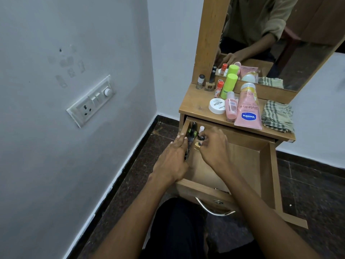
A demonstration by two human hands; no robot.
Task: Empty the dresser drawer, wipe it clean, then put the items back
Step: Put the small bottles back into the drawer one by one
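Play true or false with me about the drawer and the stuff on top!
1. The drawer is pulled open. True.
2. Both hands are on the dresser top. False: the left hand and right hand reach into the drawer's back left corner, among small bottles.
3. The pink Vaseline tube lies on the top. True.
4. The checked cloth is inside the drawer. False: it lies folded on the top, right of the tube.
5. The green can has fallen over. False: it stands upright by the mirror.
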